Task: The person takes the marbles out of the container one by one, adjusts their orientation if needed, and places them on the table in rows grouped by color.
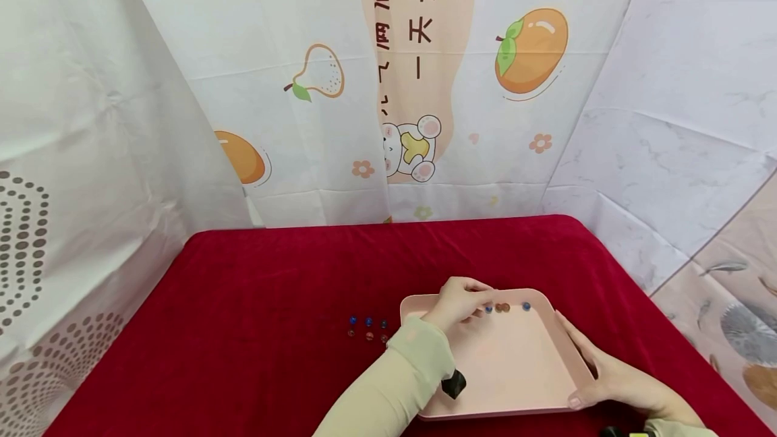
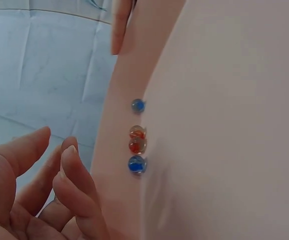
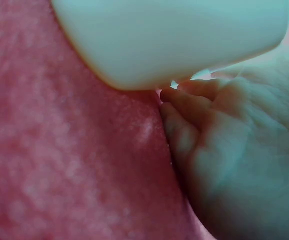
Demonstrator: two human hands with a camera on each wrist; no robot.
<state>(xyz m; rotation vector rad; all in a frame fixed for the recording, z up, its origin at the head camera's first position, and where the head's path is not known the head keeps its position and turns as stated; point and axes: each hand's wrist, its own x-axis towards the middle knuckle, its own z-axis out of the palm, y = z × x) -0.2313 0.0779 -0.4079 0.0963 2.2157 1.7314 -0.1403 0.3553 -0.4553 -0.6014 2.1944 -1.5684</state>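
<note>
A shallow pink tray (image 1: 504, 363) lies on the red cloth. Along its far wall sit glass marbles: a blue marble (image 1: 526, 306) at the right, two orange marbles (image 2: 137, 145) touching each other, and another blue marble (image 2: 136, 164). My left hand (image 1: 459, 303) is over the tray's far left part, beside that last blue marble. In the left wrist view its thumb and fingers are apart, with nothing seen between them. My right hand (image 1: 613, 376) holds the tray's right side, thumb at the near corner and fingers along the outer wall; the fingers (image 3: 184, 107) touch its lower edge.
Left of the tray, several more marbles lie on the cloth (image 1: 243, 329) in two rows, blue marbles (image 1: 368, 322) behind and reddish marbles (image 1: 369, 336) in front. A printed white curtain (image 1: 315, 140) hangs behind the table, with more curtains at both sides.
</note>
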